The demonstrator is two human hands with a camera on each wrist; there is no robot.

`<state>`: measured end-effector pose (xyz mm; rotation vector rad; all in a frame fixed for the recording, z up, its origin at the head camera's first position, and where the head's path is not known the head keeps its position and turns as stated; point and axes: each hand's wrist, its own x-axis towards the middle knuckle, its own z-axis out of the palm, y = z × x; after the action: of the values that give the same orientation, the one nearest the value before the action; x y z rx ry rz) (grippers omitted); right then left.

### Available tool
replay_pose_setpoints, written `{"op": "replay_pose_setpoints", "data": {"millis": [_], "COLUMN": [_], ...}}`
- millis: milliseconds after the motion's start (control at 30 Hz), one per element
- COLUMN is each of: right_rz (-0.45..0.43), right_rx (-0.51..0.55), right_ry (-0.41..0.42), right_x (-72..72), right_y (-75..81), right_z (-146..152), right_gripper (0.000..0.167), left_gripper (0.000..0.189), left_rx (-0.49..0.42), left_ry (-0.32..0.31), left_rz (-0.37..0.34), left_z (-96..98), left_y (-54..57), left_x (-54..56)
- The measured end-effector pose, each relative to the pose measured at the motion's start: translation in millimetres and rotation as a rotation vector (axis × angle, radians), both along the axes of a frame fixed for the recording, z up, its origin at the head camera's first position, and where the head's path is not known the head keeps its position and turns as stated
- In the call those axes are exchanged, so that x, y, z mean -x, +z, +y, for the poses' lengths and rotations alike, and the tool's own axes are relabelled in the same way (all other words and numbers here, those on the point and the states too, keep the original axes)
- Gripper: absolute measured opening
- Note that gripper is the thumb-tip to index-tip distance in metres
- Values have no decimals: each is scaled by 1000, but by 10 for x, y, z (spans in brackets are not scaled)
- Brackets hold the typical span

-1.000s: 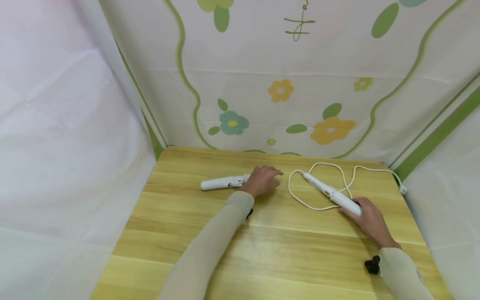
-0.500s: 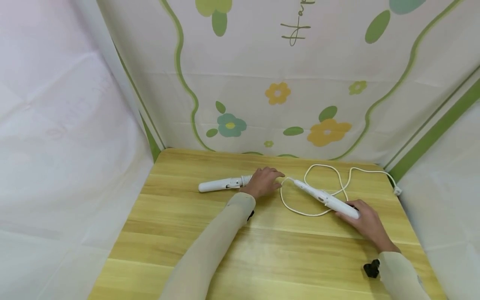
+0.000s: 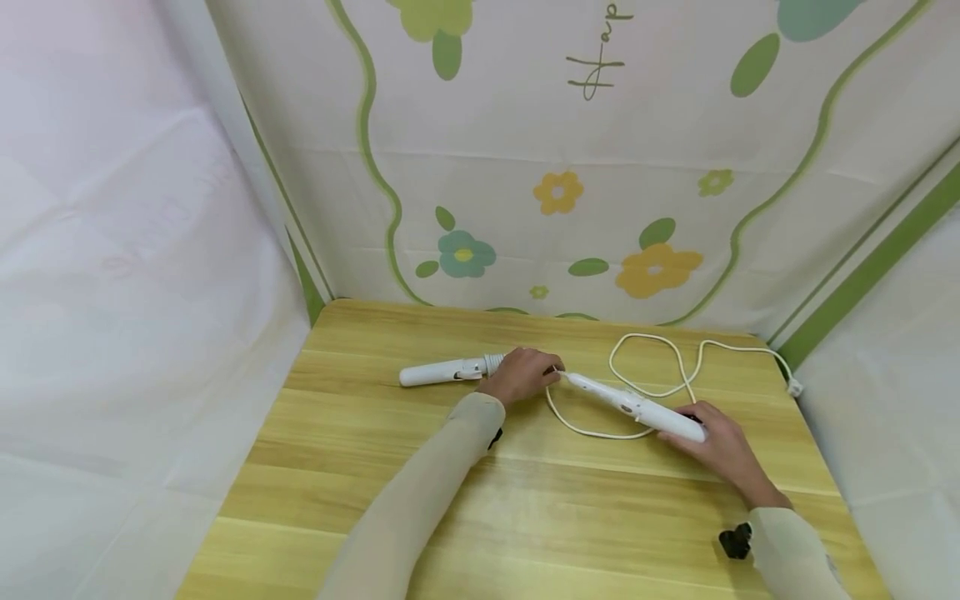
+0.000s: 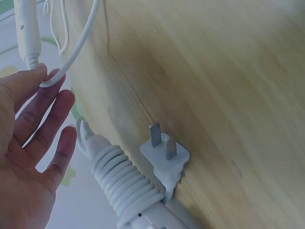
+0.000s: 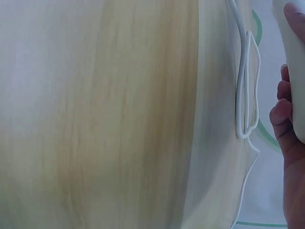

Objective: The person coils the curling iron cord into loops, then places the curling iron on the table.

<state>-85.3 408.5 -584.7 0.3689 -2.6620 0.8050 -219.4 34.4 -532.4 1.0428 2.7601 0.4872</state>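
A white hair curling iron (image 3: 637,408) slants over the table, its thick end held in my right hand (image 3: 722,446). At its narrow end, my left hand (image 3: 519,375) pinches the power cord (image 4: 82,50) between thumb and forefinger, while the other fingers spread loosely. Beneath and beside the left hand lies a second white curling iron (image 3: 438,372). Its own cord (image 4: 125,183) is wound in tight coils around the handle, and a two-pin plug (image 4: 167,160) sticks out beside the coils. In the right wrist view, fingers (image 5: 281,112) curl around the pale body.
The held iron's cord loops loosely across the wooden table (image 3: 540,517) toward the back right, ending in a plug (image 3: 794,387) at the right edge. A flowered cloth (image 3: 510,208) hangs behind the table, and white sheets enclose both sides.
My right hand has brought the curling iron leftward, carrying its cord end to my left hand. The left fingers, stretched out before, have closed on the cord.
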Motion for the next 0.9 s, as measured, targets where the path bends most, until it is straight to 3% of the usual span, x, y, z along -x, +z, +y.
{"op": "replay_pose_setpoints", "data": {"millis": [467, 900], "right_rz": [28, 34], "right_rx": [33, 61], "right_ry": [42, 131], "right_x": [84, 224], "right_y": [230, 349], "right_z": [-332, -678], "right_gripper": [48, 52], "left_gripper": [23, 21], "left_rx": [-130, -136], "left_ry": [10, 10], "left_rz": [-78, -75], "left_z": [-508, -987], "left_y": [229, 393], "left_x": [-79, -123]}}
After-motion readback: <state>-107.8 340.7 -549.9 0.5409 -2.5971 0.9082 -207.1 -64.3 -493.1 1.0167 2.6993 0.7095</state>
